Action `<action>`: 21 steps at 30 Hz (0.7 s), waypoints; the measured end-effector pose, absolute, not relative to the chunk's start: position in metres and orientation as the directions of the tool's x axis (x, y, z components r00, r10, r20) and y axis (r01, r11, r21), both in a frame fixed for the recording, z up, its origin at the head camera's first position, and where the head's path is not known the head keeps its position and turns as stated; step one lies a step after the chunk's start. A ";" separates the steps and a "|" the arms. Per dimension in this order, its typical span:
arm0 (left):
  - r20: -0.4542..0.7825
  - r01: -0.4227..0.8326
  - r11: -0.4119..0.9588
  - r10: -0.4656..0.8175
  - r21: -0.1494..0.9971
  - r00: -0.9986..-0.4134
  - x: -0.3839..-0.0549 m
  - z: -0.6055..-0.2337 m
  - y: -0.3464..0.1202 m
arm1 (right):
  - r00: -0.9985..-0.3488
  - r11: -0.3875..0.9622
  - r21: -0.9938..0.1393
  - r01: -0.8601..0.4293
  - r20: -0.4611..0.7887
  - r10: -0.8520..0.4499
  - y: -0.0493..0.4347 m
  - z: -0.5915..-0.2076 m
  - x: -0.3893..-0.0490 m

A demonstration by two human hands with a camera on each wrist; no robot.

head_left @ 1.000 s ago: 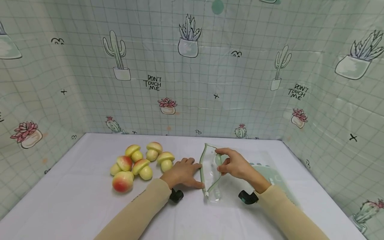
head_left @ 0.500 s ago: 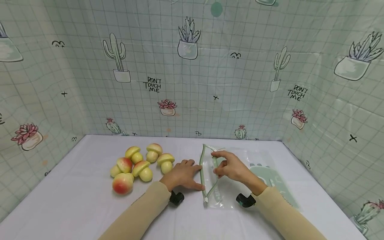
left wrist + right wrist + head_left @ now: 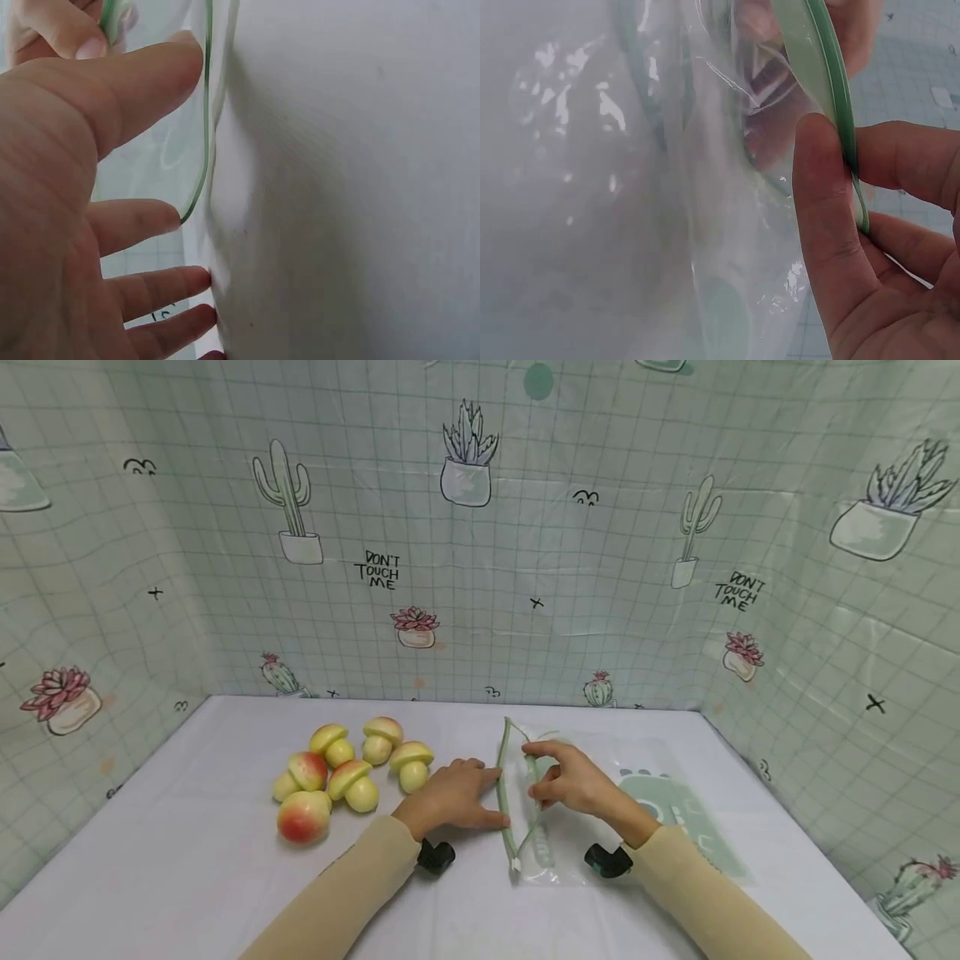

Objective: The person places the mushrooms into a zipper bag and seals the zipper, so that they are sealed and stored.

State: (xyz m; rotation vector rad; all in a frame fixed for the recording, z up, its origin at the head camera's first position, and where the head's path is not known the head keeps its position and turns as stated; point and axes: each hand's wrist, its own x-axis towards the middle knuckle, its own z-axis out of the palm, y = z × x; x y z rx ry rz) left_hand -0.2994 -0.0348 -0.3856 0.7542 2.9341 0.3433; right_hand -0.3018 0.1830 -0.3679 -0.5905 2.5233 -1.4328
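A clear zip bag with green edging and a pale green print lies flat on the right half of the table, its mouth spread apart on the left. My right hand pinches the upper lip of the mouth between thumb and fingers and holds it raised; the right wrist view shows the green lip in that pinch. My left hand rests on the table with fingers spread, thumb and forefinger at the lower lip. In the left wrist view that green edge runs past the thumb tip.
Several yellow-and-red mushroom-shaped pieces lie in a cluster left of my left hand. A white slider sits at the near end of the bag's mouth. A patterned cloth hangs around the white table.
My right hand has drawn slightly left with the upper lip, and the bag's mouth looks narrower than before. The left hand has stayed at the lower lip.
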 end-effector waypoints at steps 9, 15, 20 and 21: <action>0.010 0.469 0.813 0.497 0.344 -0.868 -0.295 -0.379 -0.034 | -0.905 0.479 -0.840 -0.254 0.033 -0.423 0.183 -0.368 -0.302; 0.069 0.493 0.789 0.505 0.367 -0.860 -0.292 -0.372 -0.037 | -0.904 0.472 -0.844 -0.257 0.037 -0.426 0.184 -0.368 -0.301; 0.116 0.512 0.767 0.510 0.387 -0.852 -0.287 -0.367 -0.044 | -0.898 0.453 -0.855 -0.252 0.032 -0.439 0.186 -0.369 -0.302; 0.126 0.519 0.765 0.513 0.382 -0.849 -0.285 -0.367 -0.046 | -0.897 0.448 -0.858 -0.252 0.032 -0.442 0.186 -0.369 -0.302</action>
